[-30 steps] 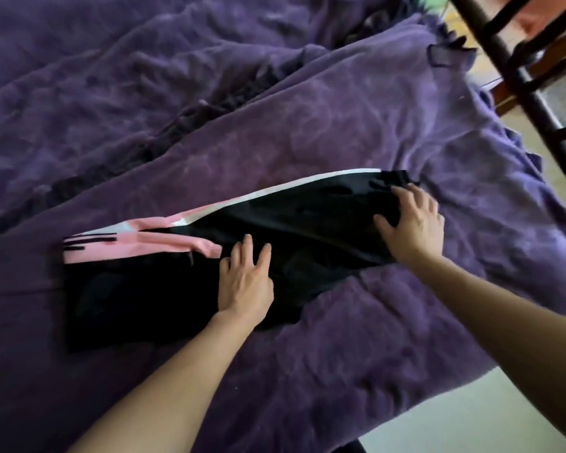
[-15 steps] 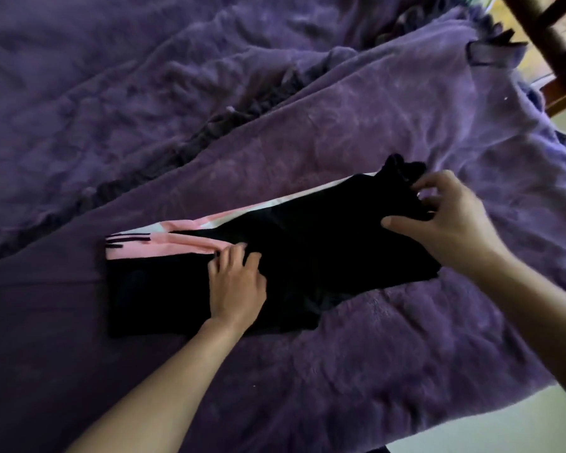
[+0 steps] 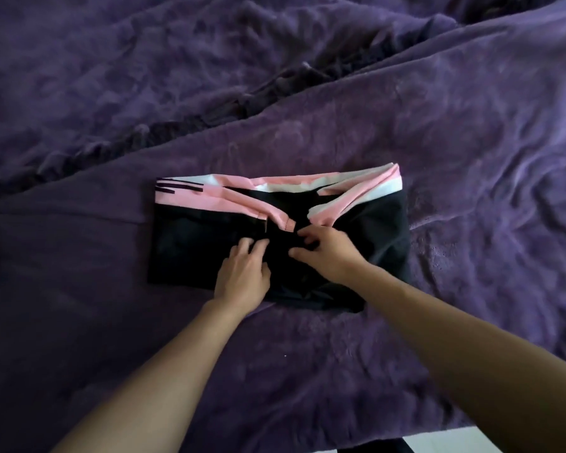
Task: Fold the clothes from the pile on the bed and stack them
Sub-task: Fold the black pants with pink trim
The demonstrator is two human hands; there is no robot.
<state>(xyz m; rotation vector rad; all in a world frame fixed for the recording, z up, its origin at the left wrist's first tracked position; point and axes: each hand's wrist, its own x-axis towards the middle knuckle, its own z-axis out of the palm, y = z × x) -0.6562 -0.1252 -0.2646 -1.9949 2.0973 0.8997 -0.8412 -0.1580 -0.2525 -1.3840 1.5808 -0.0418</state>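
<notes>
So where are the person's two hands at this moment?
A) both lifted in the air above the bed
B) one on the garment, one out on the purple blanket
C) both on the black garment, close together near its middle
C: the left hand and the right hand both lie on the black garment, almost side by side near its middle, and neither is on the purple blanket.

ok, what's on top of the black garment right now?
Only the hands: the left hand lies flat on the garment near its middle, and the right hand touches it alongside. The garment is folded over itself, so its lower layer is covered.
</notes>
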